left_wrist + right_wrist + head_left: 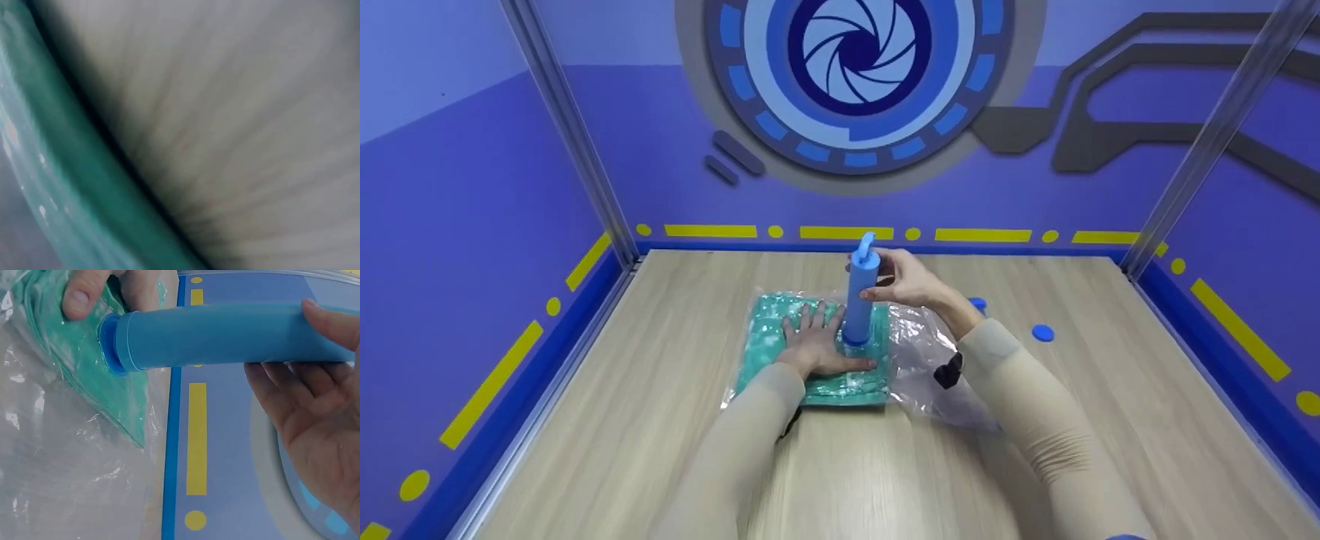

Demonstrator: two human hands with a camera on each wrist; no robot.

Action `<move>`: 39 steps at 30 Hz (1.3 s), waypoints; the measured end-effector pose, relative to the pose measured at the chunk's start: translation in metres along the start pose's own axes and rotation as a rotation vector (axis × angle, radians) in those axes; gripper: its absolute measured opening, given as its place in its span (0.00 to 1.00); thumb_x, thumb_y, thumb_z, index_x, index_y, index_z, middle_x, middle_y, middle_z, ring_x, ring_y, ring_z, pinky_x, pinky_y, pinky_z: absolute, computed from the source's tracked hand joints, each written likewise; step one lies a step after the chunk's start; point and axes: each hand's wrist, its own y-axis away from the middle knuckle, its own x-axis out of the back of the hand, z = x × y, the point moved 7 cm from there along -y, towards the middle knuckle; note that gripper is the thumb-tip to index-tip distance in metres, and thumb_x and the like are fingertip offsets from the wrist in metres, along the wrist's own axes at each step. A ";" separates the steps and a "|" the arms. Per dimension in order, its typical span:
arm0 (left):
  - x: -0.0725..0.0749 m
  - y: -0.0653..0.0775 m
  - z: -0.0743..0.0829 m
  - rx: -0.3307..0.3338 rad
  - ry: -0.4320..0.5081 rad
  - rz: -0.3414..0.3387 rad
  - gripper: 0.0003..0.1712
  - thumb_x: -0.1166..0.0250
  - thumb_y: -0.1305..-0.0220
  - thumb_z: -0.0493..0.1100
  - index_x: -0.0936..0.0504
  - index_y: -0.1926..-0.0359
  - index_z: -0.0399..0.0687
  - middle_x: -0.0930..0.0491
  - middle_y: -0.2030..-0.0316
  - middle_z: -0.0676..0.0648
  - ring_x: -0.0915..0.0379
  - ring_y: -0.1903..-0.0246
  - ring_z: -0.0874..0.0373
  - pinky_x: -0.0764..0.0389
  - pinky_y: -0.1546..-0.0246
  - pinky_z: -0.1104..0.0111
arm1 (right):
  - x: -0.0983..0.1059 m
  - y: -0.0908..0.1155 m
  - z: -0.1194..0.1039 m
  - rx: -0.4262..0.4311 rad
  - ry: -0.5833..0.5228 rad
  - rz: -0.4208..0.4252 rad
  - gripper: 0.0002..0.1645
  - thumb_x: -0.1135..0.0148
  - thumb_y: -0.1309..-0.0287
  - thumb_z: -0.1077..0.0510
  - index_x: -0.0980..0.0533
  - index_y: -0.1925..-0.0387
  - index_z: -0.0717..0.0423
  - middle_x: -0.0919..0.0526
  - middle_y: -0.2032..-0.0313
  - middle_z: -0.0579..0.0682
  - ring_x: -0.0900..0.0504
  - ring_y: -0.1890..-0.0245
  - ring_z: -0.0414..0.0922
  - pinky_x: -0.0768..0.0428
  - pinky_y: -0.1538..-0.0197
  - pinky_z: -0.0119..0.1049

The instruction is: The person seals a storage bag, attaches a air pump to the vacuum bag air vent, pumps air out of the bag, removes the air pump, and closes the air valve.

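Note:
A blue hand pump (pixel 861 300) stands nearly upright on a clear plastic bag (pixel 919 375) with folded green cloth (pixel 761 330) inside. My right hand (pixel 911 279) grips the upper part of the pump's barrel, thumb on the near side and fingers behind. In the right wrist view, the pump's lower end sits against a darker blue round valve (pixel 111 346) on the bag. Fingers spread, my left hand (pixel 814 349) presses flat on the green part, with the thumb just in front of the pump's base. The left wrist view holds only the green edge (pixel 73 152) and a blurred pale surface.
To the right on the wooden table (pixel 660 360) lies a round blue cap (pixel 1042 332). Another blue piece (pixel 978 304) shows partly behind my right forearm. The bag's unfilled part spreads under that forearm. Purple walls (pixel 660 150) enclose the table at the back and sides.

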 end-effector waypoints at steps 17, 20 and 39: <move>-0.002 -0.001 0.004 -0.017 -0.007 -0.003 0.80 0.37 0.48 0.95 0.58 0.06 0.65 0.63 0.06 0.41 0.74 0.07 0.32 0.67 0.13 0.24 | -0.001 0.006 -0.001 0.024 -0.026 0.172 0.34 0.17 0.37 0.62 0.22 0.34 0.65 0.11 0.41 0.67 0.08 0.46 0.54 0.08 0.38 0.49; 0.000 -0.001 0.002 -0.008 -0.008 0.001 0.80 0.37 0.48 0.95 0.58 0.06 0.65 0.63 0.06 0.41 0.73 0.07 0.33 0.67 0.13 0.25 | -0.002 0.002 0.001 0.052 -0.149 0.039 0.30 0.26 0.33 0.71 0.23 0.32 0.72 0.12 0.38 0.71 0.08 0.40 0.55 0.11 0.33 0.45; -0.001 0.001 0.003 -0.004 -0.032 -0.003 0.80 0.38 0.47 0.95 0.58 0.06 0.65 0.62 0.06 0.41 0.72 0.07 0.32 0.65 0.13 0.25 | -0.003 0.017 -0.010 -0.096 0.152 0.398 0.47 0.11 0.46 0.37 0.25 0.34 0.53 0.11 0.44 0.54 0.09 0.49 0.53 0.08 0.44 0.52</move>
